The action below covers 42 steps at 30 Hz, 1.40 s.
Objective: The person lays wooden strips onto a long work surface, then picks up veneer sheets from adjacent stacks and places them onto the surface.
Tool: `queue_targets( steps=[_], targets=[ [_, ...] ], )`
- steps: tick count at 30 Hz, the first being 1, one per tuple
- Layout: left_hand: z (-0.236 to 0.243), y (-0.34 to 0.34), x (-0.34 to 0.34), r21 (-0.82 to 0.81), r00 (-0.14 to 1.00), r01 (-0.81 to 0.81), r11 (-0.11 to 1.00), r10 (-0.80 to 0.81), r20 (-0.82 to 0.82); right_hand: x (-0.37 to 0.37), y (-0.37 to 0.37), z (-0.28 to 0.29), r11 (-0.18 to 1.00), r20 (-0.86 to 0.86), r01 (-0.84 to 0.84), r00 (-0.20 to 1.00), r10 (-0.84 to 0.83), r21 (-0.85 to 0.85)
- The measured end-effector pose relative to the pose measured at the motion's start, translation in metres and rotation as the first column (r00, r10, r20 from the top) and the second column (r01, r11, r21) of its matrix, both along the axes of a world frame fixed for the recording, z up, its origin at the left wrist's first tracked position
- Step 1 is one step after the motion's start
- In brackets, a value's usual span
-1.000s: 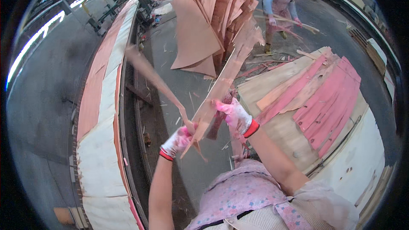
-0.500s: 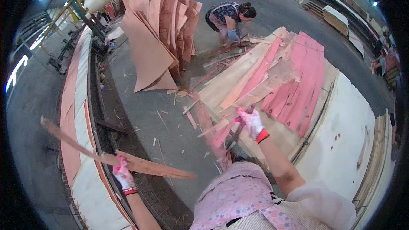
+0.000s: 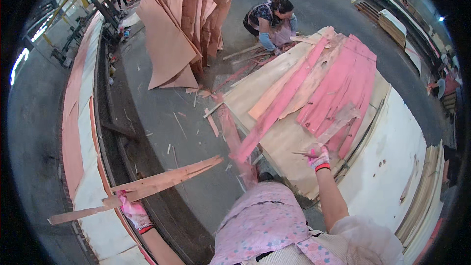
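Brown veneer strips [image 3: 171, 178], count unclear, are clenched in the left grip [image 3: 135, 213], spanning the edge of the white sheets [image 3: 86, 176] toward open floor [image 3: 152, 118], while one veneer piece [image 3: 339, 123], grasped in the right grip [image 3: 320, 159], extends over the pink-topped stack [image 3: 282, 149].

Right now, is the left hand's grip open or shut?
Shut: the left hand is closed on thin wood strips, which stick out on both sides of it.
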<state>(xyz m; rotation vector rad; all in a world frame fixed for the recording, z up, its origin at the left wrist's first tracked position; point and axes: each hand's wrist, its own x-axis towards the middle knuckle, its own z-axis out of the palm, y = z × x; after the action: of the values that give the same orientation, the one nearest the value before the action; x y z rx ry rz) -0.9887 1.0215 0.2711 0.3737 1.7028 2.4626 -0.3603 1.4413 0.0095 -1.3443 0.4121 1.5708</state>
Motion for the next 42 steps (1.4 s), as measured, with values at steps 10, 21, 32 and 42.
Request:
queue_targets(
  steps=[10,21,32,42],
  targets=[
    [0.016,-0.023,0.045,0.194,0.978,-0.038,0.980,-0.003,0.211,-0.163,-0.051,0.088,0.772,-0.286,-0.626,0.724,0.627,0.107],
    [0.102,-0.036,0.220,0.561,0.972,0.232,0.795,-0.216,-0.095,-0.317,-0.152,0.220,0.067,-0.407,-0.891,-0.138,0.903,0.450],
    [0.055,-0.225,0.350,0.050,0.568,-0.798,0.601,0.721,0.396,-0.334,-0.301,0.224,-0.018,-0.229,-0.846,-0.164,0.960,0.532],
    [-0.026,-0.419,0.534,0.511,0.529,-0.827,0.235,0.632,0.567,-0.292,-0.542,0.183,-0.358,-0.045,-0.692,-0.491,0.870,0.627]
  ],
)
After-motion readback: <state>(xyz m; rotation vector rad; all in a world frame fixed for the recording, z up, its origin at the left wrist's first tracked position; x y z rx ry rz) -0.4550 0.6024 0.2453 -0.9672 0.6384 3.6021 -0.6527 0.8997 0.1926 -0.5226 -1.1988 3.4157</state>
